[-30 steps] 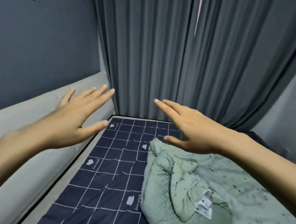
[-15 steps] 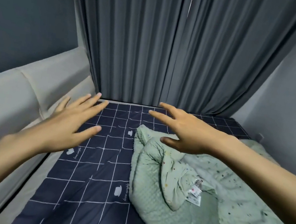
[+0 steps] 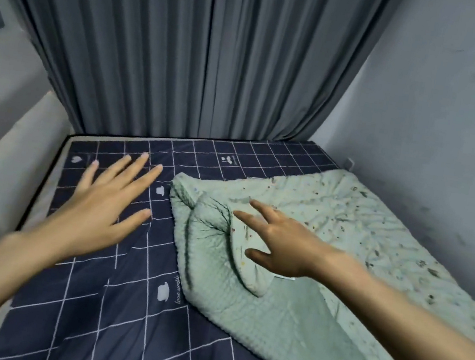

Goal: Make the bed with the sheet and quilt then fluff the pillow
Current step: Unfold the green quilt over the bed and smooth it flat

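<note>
Both hands palm-down, fingers spread, gripping nothing: left hand mid-left over sheet; right hand centre over quilt.

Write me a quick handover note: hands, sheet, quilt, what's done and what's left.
Left hand: open, fingers spread over the navy grid sheet, holding nothing.
Right hand: open, over the folded-back corner of the green quilt, not gripping.
Done: sheet lies flat on the bed.
Left: quilt is bunched on the right side; spread it. No pillow in view; fluff it afterwards.
</note>
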